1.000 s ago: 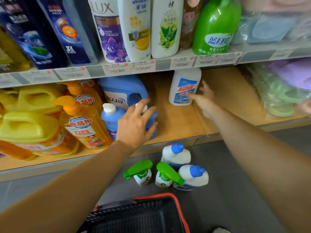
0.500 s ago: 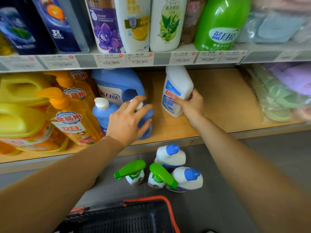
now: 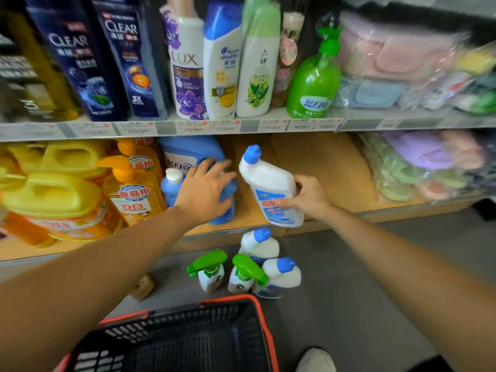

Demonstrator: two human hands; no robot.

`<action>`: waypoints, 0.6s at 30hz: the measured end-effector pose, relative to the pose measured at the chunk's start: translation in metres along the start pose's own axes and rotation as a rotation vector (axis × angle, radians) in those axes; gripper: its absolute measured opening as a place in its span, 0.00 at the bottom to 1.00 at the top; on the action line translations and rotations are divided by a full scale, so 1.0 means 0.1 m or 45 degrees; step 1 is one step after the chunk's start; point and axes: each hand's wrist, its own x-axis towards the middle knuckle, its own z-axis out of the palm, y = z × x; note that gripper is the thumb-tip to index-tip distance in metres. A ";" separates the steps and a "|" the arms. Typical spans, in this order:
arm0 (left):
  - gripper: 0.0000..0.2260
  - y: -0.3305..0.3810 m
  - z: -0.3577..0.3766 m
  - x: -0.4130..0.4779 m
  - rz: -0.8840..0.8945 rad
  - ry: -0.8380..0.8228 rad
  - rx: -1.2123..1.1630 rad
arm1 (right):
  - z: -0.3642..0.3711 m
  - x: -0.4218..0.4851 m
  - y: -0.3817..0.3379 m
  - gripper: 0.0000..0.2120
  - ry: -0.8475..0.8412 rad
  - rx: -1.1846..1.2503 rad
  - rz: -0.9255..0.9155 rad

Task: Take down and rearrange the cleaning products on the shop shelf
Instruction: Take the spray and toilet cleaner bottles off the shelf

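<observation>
Moved: since half a second ago the white plastic cleaner bottle with the blue angled cap (image 3: 271, 189) has come off the wooden lower shelf (image 3: 330, 167) and is now tilted left, lifted clear of the board.
Left hand (image 3: 205, 190): fingers spread and wrapped over a blue plastic detergent bottle (image 3: 228, 205) standing on that shelf, left of the lifted bottle.
Right hand (image 3: 308, 197): clasping the lifted bottle's side and label.
Floor below the shelf: two green-trigger spray bottles (image 3: 212, 269) and two more white blue-capped bottles (image 3: 279, 275) standing clustered together.
Nearest the camera: black mesh shopping basket with red rim (image 3: 188, 342).
</observation>
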 end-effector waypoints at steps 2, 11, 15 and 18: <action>0.27 0.06 -0.17 -0.05 0.011 0.083 -0.158 | -0.18 -0.14 -0.14 0.24 -0.054 -0.091 -0.018; 0.30 0.46 -1.04 -0.51 -0.172 -0.225 -1.254 | -0.48 -1.09 -1.10 0.25 -0.134 0.397 -0.102; 0.26 0.56 -1.36 -0.80 -0.096 -0.270 -1.483 | -0.20 -1.48 -1.48 0.23 -0.202 0.713 -0.099; 0.26 0.49 -1.57 -1.02 -0.117 -0.217 -1.532 | 0.06 -1.68 -1.64 0.28 -0.265 0.872 -0.056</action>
